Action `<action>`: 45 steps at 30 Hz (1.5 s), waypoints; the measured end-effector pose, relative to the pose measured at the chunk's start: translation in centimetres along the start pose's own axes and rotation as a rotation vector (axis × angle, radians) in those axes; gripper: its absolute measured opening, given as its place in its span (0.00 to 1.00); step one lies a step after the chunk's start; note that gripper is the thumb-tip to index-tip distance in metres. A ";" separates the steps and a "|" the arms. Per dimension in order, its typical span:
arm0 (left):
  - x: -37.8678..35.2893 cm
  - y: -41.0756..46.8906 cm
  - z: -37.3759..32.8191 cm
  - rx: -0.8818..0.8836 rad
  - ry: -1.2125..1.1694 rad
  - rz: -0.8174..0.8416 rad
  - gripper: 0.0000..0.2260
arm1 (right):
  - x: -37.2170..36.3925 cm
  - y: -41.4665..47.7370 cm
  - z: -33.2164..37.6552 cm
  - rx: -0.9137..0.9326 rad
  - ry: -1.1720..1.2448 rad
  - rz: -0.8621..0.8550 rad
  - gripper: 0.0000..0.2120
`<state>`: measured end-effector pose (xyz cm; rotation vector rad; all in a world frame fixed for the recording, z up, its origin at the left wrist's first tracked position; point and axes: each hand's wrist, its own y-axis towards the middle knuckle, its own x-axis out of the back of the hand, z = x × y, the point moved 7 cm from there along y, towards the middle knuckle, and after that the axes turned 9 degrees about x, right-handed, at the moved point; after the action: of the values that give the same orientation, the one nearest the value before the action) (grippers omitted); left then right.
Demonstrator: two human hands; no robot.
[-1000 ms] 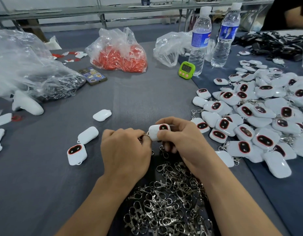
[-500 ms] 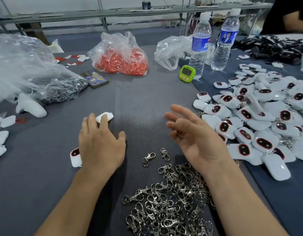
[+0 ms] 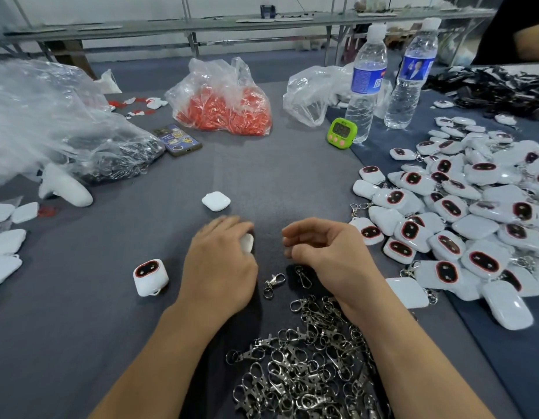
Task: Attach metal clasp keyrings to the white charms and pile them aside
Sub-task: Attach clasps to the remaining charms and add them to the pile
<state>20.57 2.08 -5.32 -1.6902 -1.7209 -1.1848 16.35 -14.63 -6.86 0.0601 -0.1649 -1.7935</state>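
left hand (image 3: 219,261): pulled inward, fingers gripping white charm (image 3: 247,242) | right hand (image 3: 328,252): lowered, fingers loosely curled, empty

This was a small assembly workshop doing piecework by hand. A grey-covered tabletop (image 3: 292,182) carried bulk stock: a heap of metal clasp keyrings (image 3: 307,364), a broad pile of white charms (image 3: 474,213) and a clear bag of red parts (image 3: 222,107). A green timer (image 3: 342,132) stood among them. Metal-framed benches (image 3: 201,24) ran behind, and a second person's arm (image 3: 531,40) showed at the far right corner.
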 end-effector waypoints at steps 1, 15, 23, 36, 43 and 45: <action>-0.1 0.1 0.4 0.016 -0.005 0.000 0.17 | 0.0 0.0 0.0 0.001 -0.006 0.004 0.16; -1.8 -0.3 -0.8 0.059 -0.650 0.321 0.12 | -0.7 -0.1 0.6 0.113 -0.218 0.078 0.18; -0.1 -0.5 0.2 0.191 -0.335 0.034 0.04 | 1.7 0.1 -0.1 0.032 -0.084 -0.194 0.08; -2.0 -1.2 -2.2 -0.100 -0.154 0.360 0.08 | 2.0 0.3 -0.7 -0.116 0.300 -0.170 0.18; 0.0 -0.9 -1.6 -0.029 -0.131 0.235 0.12 | 1.7 0.1 -0.2 -0.087 0.233 -0.088 0.15; 0.5 -0.5 -1.1 -0.032 -0.039 0.267 0.17 | 1.5 0.2 -0.2 -0.088 0.231 -0.090 0.17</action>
<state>19.79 1.52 -4.49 -1.9033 -1.4476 -1.0670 16.18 -16.17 -6.98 0.2139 0.0837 -1.8659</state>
